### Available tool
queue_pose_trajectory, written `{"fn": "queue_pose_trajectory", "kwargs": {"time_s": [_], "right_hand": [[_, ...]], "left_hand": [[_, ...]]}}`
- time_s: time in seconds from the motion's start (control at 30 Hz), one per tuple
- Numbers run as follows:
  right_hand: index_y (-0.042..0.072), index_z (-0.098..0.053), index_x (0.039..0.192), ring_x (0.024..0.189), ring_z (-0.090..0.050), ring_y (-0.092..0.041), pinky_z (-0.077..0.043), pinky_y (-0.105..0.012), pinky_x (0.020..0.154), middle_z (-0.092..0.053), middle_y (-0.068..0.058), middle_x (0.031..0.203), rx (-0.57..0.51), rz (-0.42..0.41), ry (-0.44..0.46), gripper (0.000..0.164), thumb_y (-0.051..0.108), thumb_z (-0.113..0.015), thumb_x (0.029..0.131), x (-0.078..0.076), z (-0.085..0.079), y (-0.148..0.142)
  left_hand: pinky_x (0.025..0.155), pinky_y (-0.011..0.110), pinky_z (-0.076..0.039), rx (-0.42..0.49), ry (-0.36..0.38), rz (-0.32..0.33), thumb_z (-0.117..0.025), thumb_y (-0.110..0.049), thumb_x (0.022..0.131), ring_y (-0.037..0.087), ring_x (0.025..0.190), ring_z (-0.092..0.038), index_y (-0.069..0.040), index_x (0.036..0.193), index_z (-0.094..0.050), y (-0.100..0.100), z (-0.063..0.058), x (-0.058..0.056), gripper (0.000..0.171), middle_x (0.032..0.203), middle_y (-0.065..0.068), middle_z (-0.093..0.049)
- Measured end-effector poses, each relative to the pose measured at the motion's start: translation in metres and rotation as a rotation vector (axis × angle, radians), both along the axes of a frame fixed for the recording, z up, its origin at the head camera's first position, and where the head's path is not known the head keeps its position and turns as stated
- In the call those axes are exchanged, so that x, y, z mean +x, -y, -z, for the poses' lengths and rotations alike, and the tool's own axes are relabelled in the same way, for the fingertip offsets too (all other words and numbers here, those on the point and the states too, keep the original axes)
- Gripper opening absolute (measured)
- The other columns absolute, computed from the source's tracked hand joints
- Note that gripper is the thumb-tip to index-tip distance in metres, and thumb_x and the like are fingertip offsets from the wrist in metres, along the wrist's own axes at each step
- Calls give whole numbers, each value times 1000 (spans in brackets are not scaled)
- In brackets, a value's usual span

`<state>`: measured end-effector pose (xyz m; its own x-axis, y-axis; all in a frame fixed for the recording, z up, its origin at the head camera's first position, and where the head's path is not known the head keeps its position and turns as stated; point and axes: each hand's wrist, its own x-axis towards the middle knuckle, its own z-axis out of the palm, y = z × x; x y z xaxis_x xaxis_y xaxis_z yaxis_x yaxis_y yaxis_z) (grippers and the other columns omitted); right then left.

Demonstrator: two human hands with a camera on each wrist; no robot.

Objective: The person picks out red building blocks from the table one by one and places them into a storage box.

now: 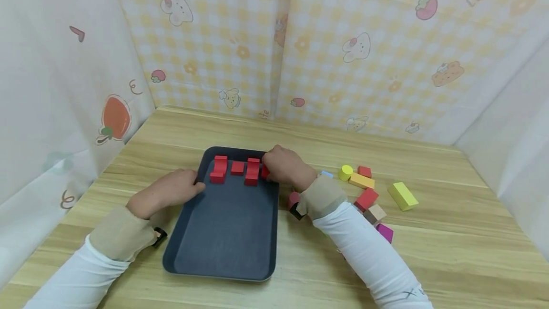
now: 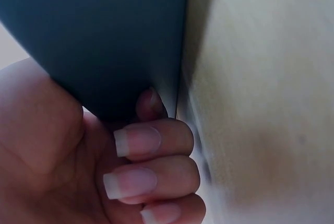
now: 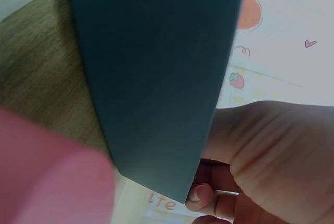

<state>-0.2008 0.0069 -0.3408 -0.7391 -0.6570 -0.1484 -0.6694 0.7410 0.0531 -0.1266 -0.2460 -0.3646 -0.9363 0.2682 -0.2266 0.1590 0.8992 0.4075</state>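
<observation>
A dark rectangular tray [image 1: 227, 237] lies on the table between both hands. My left hand [image 1: 171, 190] grips its left side near the far end; in the left wrist view, the fingers [image 2: 146, 182] curl against the outer wall. Over the far right corner my right hand [image 1: 288, 166] holds the rim, its fingertips [image 3: 199, 195] bent round the corner. Along the tray's far end stand two curved red blocks [image 1: 218, 170] and a small square red block [image 1: 237, 168] between them. Beside the right thumb, another red block [image 1: 265, 172] is mostly hidden.
Right of the tray, a pinkish-red cylinder [image 1: 293, 199] stands close to the right wrist. Loose blocks lie beyond the right forearm, among them a yellow cylinder [image 1: 345, 172], an orange block [image 1: 362, 180] and a yellow block [image 1: 403, 196]. A patterned curtain [image 1: 240, 70] hangs behind.
</observation>
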Motion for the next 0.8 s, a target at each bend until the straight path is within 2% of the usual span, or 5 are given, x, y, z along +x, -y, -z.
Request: {"fn": "queue_pose_trajectory", "kwargs": {"time_s": [0.17,0.33,0.63,0.8], "right_hand": [[15,-57,69,67,-51,-14,-44,-27,54,-56,0,68,1,0,2,14,17,-67,80,1,0,0],[14,-64,79,71,-51,-14,-45,-27,56,-57,1,72,-2,9,12,9,21,-69,79,1,-1,-1],[13,-67,95,76,-51,-13,-45,-27,64,-59,2,85,-55,34,72,22,27,-71,79,-1,-5,-4],[9,-64,109,81,-52,-15,-46,-29,70,-61,-2,96,-157,26,114,35,29,-69,81,4,-18,-16]], "left_hand": [[55,31,-37,-3,-4,4,-42,-24,94,16,54,-44,-11,71,-48,0,1,0,27,62,3,-44],[55,31,-37,-6,-3,2,-42,-24,93,16,55,-44,-10,70,-48,0,1,0,27,63,3,-45],[52,30,-36,3,-5,3,-42,-23,93,16,52,-42,-11,69,-48,-1,1,0,27,62,3,-44],[53,30,-36,1,1,-4,-42,-23,93,16,52,-42,-10,69,-47,-1,0,0,28,62,3,-44]]}}
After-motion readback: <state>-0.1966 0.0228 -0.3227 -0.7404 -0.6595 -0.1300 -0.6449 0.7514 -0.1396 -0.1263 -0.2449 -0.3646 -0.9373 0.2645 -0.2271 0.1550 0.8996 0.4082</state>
